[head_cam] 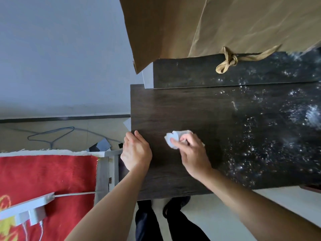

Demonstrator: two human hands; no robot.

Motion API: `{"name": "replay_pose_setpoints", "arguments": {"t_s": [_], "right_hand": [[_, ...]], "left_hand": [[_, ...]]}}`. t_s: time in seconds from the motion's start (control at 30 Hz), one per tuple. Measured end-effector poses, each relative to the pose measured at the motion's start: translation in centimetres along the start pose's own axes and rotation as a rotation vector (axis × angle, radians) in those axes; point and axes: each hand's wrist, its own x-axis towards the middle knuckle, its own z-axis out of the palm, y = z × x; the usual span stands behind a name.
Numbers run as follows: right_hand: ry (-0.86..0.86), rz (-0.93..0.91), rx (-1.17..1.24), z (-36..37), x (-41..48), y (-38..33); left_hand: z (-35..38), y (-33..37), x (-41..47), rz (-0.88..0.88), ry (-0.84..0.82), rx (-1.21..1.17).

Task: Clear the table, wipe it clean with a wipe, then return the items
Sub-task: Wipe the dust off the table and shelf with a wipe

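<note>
— What takes up the most room?

— A grey wall (60, 49) on the left, and a tan curtain (234, 21) hanging across the top right. Below the curtain comes the dark wooden desk (182, 108), with a dark ledge (199, 73) along its far side.

— Is the desk clean?

— Only in part. The left half looks plain and dull. The right half is scattered with white specks (260, 145), which run up onto the ledge as well.

— And beside the desk?

— Low on the left lies a red cloth (48, 178) with a pale fringe. A grey power strip (26, 209) sits on it.

— Now the grips. The left one?

— The left grip (136, 152) rests on the desk at its left edge, back up, fingers loosely bent, holding nothing.

— The right one?

— The right grip (192, 153) is near the middle of the desk, just beside the left one. Its fingers are curled round the wipe (172, 140) and press it down onto the wood.

— So where is the wipe exactly?

— Crumpled and white, on the desk top, under the right fingertips, on the plain side, with the specks to its right.

— Anything smaller?

— A knotted tan tie (229, 60) hangs from the curtain over the ledge. A blue cable (52, 132) loops on the floor by the wall. Dark shoes (175, 204) show under the desk's near edge.
</note>
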Motion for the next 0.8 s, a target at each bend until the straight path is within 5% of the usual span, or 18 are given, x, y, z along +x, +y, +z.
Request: {"name": "replay_pose_setpoints", "arguments": {"t_s": [0.2, 0.37, 0.47, 0.6, 0.7, 0.8], "right_hand": [[-0.133, -0.062, 0.041, -0.7, -12.0, -2.8], [0.184, 0.32, -0.092, -3.2, -14.3, 0.7], [0.317, 0.444, -0.128, -2.3, -15.2, -0.8], [0.278, 0.369, -0.087, -1.2, -16.7, -2.6], [0.407, 0.613, -0.187, -5.2, -17.0, 2.7], [0.48, 0.926, -0.185, -8.3, -15.9, 6.5]], "left_hand": [[0.1, -0.4, 0.5, 0.006, -0.027, 0.003], [0.0, -0.5, 0.3, 0.054, -0.027, -0.061], [0.0, -1.0, -0.5, 0.278, -0.026, 0.052], [-0.1, -2.1, -2.8, 0.646, -0.1, 0.26], [0.2, -2.2, -4.8, 0.943, -0.17, 0.36], [1.1, -1.1, -5.7, 0.917, -0.173, 0.342]]}}
